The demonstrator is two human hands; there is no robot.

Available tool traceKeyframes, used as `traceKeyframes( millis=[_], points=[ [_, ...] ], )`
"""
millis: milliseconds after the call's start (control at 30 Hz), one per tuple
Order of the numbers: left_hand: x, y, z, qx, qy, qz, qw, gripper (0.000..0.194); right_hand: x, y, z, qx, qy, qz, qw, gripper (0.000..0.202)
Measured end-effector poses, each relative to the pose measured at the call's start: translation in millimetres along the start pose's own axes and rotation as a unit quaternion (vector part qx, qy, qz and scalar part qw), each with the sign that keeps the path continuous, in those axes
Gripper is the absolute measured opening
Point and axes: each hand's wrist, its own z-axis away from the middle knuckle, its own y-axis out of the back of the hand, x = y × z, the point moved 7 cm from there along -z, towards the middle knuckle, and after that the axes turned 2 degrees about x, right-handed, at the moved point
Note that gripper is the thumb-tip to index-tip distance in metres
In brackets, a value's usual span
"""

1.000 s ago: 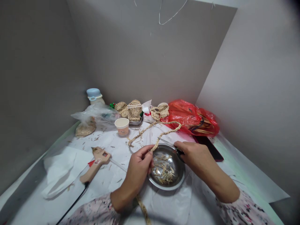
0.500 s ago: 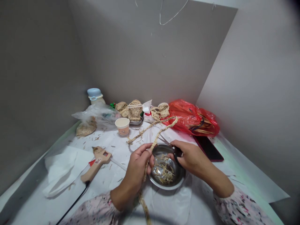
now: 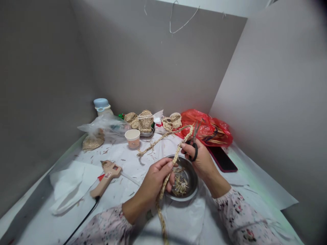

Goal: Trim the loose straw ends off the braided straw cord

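Observation:
A long braided straw cord [image 3: 161, 194] runs up from the near edge, bends over beyond my hands and trails back to the left. My left hand [image 3: 159, 175] is closed around it, pinching it between thumb and fingers beside the metal bowl. In my right hand [image 3: 201, 160] is a pair of black-handled scissors [image 3: 195, 149], blades pointing up and away. The thumb and fingertips of that hand also meet the cord higher up. Below both hands, the metal bowl [image 3: 195, 189] holds short straw scraps [image 3: 180, 185].
A glue gun [image 3: 106, 178] with its cable lies at left near a white sheet [image 3: 73, 185]. Further back stand a paper cup [image 3: 133, 139], a blue-lidded bottle [image 3: 102, 106], woven straw pieces [image 3: 145, 120] and a red plastic bag [image 3: 196, 119]. A phone [image 3: 224, 160] lies at right.
My right hand has lifted from over the bowl up to the cord, and the scissors have swung from pointing left to pointing upward. My left hand has shifted slightly right, still holding the cord.

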Motion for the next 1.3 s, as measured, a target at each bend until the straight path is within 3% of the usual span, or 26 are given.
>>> traceKeyframes(
  millis=[100, 300, 467, 533, 700, 767, 1100, 1300],
  points=[
    [8.5, -3.1, -0.4, -0.012, -0.021, -0.051, 0.998, 0.016, -6.2, -2.0, -1.2, 0.011, 0.038, 0.044, 0.998, 0.028],
    [7.8, 7.4, -12.2, 0.037, -0.017, -0.088, 0.995, 0.018, -6.8, -6.3, 4.8, 0.023, 0.093, 0.152, 0.984, 0.019],
    [0.6, 14.6, -20.6, 0.028, 0.051, 0.064, 0.996, 0.015, -8.0, -1.0, 9.8, 0.042, 0.144, 0.229, 0.962, 0.023],
    [3.6, 15.2, -21.3, 0.017, 0.060, 0.129, 0.990, 0.011, -6.6, 1.0, 12.4, 0.015, 0.162, 0.299, 0.940, 0.025],
    [5.1, 12.1, -19.5, -0.002, 0.069, 0.205, 0.976, 0.002, 0.6, 3.0, 24.4, -0.091, 0.244, 0.474, 0.841, 0.030],
    [4.4, 10.7, -18.4, 0.001, 0.059, 0.212, 0.976, 0.002, 4.4, 6.8, 28.0, -0.102, 0.250, 0.501, 0.822, 0.031],
    [-3.1, 17.8, -15.8, 0.054, 0.031, 0.177, 0.982, 0.018, 14.8, 11.0, 32.1, -0.121, 0.259, 0.494, 0.821, 0.024],
    [-5.2, 19.0, -13.9, 0.076, 0.027, 0.166, 0.983, 0.023, 9.2, 17.1, 32.2, -0.095, 0.293, 0.500, 0.809, 0.024]
  ],
)
